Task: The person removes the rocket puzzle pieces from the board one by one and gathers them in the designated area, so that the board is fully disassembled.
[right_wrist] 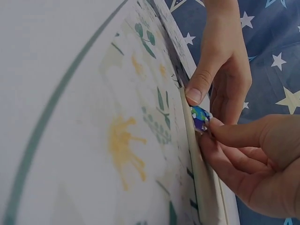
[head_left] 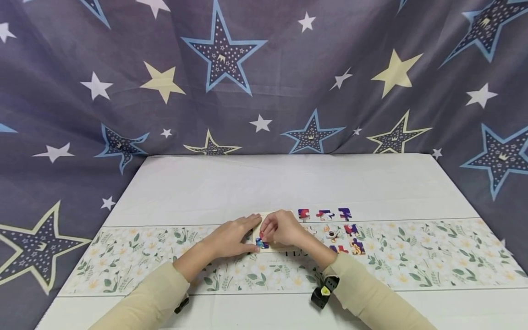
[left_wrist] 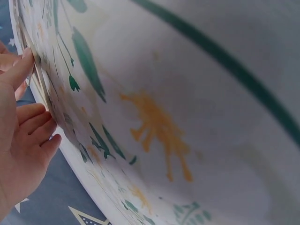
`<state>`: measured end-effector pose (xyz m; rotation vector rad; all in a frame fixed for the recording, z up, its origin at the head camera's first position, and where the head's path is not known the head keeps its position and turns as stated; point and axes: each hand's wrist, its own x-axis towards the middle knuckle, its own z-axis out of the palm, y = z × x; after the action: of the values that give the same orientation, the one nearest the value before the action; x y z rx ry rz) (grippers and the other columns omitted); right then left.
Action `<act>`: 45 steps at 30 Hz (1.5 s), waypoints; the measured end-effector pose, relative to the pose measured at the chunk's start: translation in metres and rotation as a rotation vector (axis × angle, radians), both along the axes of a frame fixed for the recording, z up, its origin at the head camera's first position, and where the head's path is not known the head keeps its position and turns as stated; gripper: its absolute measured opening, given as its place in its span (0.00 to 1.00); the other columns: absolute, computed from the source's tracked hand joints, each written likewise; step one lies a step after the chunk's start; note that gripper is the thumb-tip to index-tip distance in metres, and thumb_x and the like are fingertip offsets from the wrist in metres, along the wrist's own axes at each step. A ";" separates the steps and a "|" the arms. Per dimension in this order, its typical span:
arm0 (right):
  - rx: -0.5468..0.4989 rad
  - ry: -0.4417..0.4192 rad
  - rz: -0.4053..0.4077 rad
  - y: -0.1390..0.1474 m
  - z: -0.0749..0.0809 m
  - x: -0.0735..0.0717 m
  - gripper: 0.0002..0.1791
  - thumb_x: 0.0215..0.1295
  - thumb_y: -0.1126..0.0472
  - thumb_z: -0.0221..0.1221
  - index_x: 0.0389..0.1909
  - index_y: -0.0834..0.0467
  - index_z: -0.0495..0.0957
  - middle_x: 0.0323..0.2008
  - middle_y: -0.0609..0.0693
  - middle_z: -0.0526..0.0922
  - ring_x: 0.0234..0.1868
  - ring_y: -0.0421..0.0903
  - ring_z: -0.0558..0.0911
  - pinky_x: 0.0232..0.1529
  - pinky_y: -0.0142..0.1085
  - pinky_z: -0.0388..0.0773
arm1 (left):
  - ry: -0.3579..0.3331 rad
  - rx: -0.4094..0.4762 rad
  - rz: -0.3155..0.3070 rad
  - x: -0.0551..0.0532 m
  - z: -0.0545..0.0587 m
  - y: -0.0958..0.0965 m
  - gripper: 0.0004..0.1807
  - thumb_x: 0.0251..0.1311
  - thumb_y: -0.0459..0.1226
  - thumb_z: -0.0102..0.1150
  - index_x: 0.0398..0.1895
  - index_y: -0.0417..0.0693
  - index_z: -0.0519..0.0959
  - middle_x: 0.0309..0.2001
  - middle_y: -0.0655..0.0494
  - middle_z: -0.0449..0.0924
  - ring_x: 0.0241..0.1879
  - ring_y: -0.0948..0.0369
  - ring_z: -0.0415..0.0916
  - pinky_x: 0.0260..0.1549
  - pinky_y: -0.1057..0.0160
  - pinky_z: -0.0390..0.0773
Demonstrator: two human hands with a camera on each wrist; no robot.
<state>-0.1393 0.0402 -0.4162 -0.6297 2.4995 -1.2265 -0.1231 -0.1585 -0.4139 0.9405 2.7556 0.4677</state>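
A pale puzzle board (head_left: 280,250) lies under both hands on the table. My left hand (head_left: 233,236) rests along its left edge, fingers at the far corner and thumb at the near one. In the right wrist view, a blue-green and purple puzzle piece (right_wrist: 200,117) sits by the board's near-left corner, beside the left thumb. My right hand (head_left: 282,228) pinches at this piece with thumb and forefinger; a bit of red shows by the fingertips in the head view. The right hand hides much of the board. The left wrist view shows the left hand (left_wrist: 28,136) touching the board's edge.
Several loose puzzle pieces (head_left: 350,228) lie to the right of the board, some partly behind the right forearm. A floral runner (head_left: 412,256) crosses the white table (head_left: 288,183). Behind stands a dark curtain (head_left: 268,101) with stars.
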 end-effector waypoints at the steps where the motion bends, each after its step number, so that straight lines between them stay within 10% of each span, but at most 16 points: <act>1: -0.003 -0.012 -0.011 0.000 0.000 0.000 0.06 0.51 0.72 0.69 0.28 0.60 0.83 0.25 0.52 0.87 0.23 0.36 0.83 0.23 0.24 0.77 | 0.000 0.001 -0.001 0.000 0.000 0.000 0.44 0.57 0.57 0.61 0.72 0.43 0.61 0.72 0.45 0.61 0.71 0.48 0.62 0.68 0.49 0.67; 45: 0.049 -0.059 -0.177 0.093 0.001 0.022 0.05 0.51 0.65 0.70 0.30 0.57 0.86 0.27 0.50 0.88 0.26 0.38 0.82 0.29 0.31 0.81 | -0.073 0.020 0.060 0.000 0.002 0.003 0.45 0.55 0.54 0.65 0.73 0.45 0.60 0.74 0.48 0.58 0.73 0.51 0.58 0.71 0.50 0.63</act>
<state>-0.1172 0.1331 -0.4156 -0.3609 2.5724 -1.2193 -0.1233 -0.1557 -0.4121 0.8297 2.7250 0.5294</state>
